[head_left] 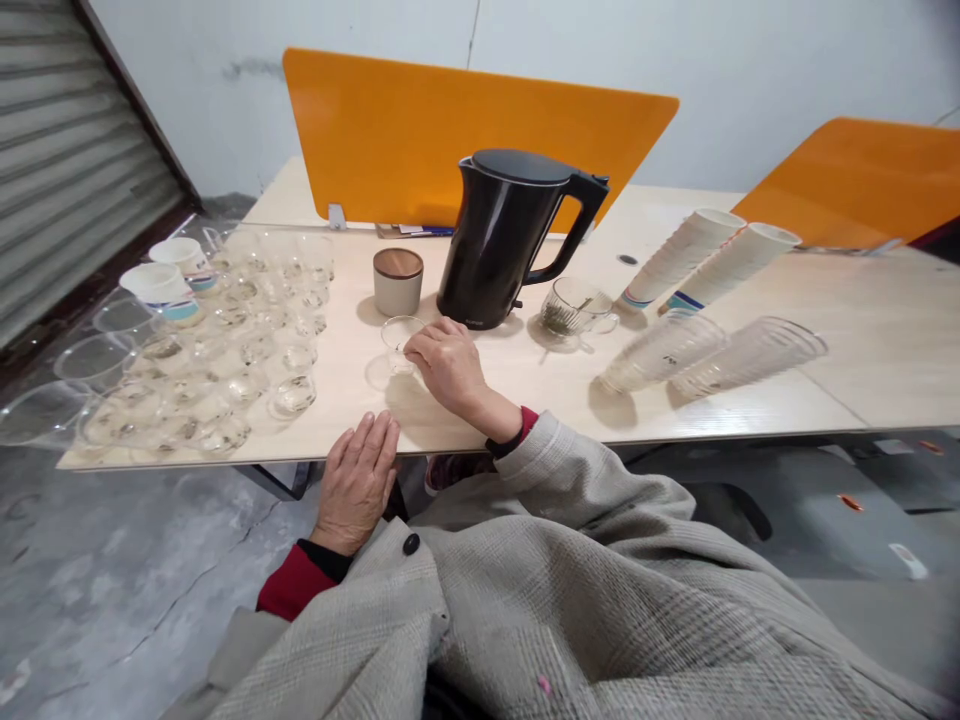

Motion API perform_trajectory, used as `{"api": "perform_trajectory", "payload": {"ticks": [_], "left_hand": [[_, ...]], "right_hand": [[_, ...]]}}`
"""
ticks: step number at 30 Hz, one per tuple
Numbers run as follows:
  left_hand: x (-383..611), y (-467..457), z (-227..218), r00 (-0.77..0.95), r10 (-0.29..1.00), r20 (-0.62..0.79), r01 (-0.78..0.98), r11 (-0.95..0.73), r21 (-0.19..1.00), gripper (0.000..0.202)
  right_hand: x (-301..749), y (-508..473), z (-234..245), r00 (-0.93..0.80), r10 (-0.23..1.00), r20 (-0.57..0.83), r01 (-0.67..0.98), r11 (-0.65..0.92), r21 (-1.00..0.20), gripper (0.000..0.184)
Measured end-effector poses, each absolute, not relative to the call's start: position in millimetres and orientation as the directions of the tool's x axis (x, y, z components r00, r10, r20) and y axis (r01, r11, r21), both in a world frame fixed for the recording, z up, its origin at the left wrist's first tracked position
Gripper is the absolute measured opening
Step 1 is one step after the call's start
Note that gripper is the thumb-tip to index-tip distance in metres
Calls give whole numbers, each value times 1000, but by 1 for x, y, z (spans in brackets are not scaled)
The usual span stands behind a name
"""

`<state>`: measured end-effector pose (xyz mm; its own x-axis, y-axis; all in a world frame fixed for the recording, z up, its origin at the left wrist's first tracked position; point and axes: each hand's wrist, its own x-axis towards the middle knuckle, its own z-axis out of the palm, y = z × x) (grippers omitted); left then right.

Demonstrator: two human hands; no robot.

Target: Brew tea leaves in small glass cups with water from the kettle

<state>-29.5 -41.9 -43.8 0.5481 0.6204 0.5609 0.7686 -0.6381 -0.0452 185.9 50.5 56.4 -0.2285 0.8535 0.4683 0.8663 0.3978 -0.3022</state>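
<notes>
My right hand (450, 368) is over the right side of a clear plastic cup (390, 335), its fingers pinched together at the cup's mouth. Tiny dark specks that look like tea leaves show just below the fingertips; the pinch itself is mostly hidden. My left hand (358, 478) lies flat on the table's front edge, holding nothing. Behind the cup stand a grey canister (397, 292) with a brown top and a black electric kettle (499, 240). To the kettle's right, a glass mug (574, 310) has green dried leaves in it.
Many clear cups (247, 350) with dark leaves crowd the table's left side, with two paper cups (159, 290) among them. On the right are stacked paper cups (686, 255) and stacked clear cups (750, 355). An orange divider (390, 140) stands behind.
</notes>
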Motion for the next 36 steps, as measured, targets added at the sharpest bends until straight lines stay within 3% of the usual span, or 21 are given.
{"api": "perform_trajectory", "payload": {"ticks": [2, 8, 13, 22, 29, 36], "left_hand": [[-30, -42, -44, 546, 626, 556, 765, -643, -27, 84], [-29, -42, -45, 538, 628, 562, 763, -646, -9, 85], [-26, -43, -45, 526, 622, 580, 774, -633, -24, 81], [-28, -43, -48, 535, 605, 590, 775, -630, -55, 72], [-26, -43, -51, 530, 597, 602, 782, -619, -75, 60], [-26, -43, -48, 536, 606, 588, 786, -611, -88, 48]], "right_hand": [[190, 48, 60, -225, 841, 491, 859, 410, -308, 16], [217, 66, 90, -120, 796, 594, 872, 370, -319, 43], [219, 129, 99, -27, 858, 513, 891, 253, -376, 61], [195, 208, 67, 70, 927, 368, 848, 139, -511, 83], [191, 214, 61, 102, 899, 427, 838, 154, -524, 65], [196, 207, 88, 110, 805, 584, 863, 213, -457, 77]]}}
